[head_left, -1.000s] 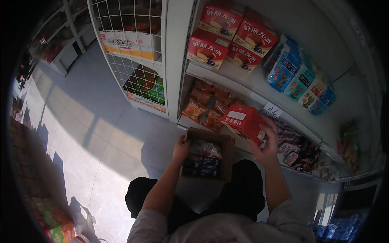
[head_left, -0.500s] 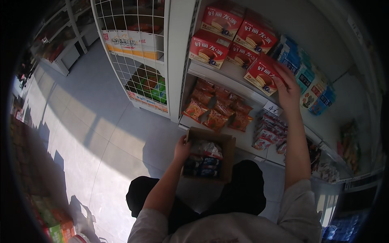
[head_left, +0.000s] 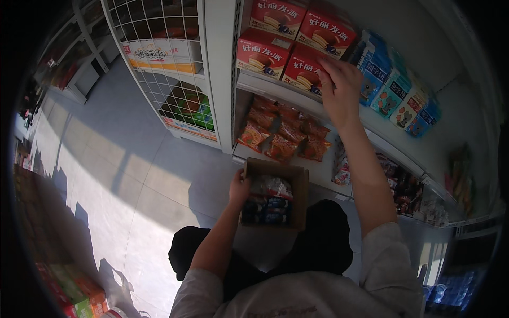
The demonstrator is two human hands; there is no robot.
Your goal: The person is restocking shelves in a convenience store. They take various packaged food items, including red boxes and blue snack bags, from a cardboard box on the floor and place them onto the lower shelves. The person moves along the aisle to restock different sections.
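Observation:
My left hand (head_left: 240, 189) grips the left rim of an open cardboard box (head_left: 300, 204) held over my lap. Inside it lie a clear plastic wrapper (head_left: 271, 186) and several dark blue packages (head_left: 268, 210). On the upper shelf, my right hand (head_left: 343, 90) is at the right side of a red snack cake box (head_left: 302, 74), with its bent fingers apart and touching the box. That box stands upright in the front row, and the hand covers its right edge. Another red box (head_left: 262, 57) is on its left, with more red boxes (head_left: 326, 31) behind.
Blue and teal snack packs (head_left: 393, 93) stand right of the red boxes. Orange snack bags (head_left: 283, 132) lie on the lower shelf, with small packets farther right. A white wire-grid rack (head_left: 164, 58) is at left. Stacked cartons (head_left: 85, 297) sit at lower left on the tiled floor (head_left: 143, 175).
The red snack cake box in my right hand has moved left and back into the front row. My right hand has moved left with it. My left hand still holds the cardboard box.

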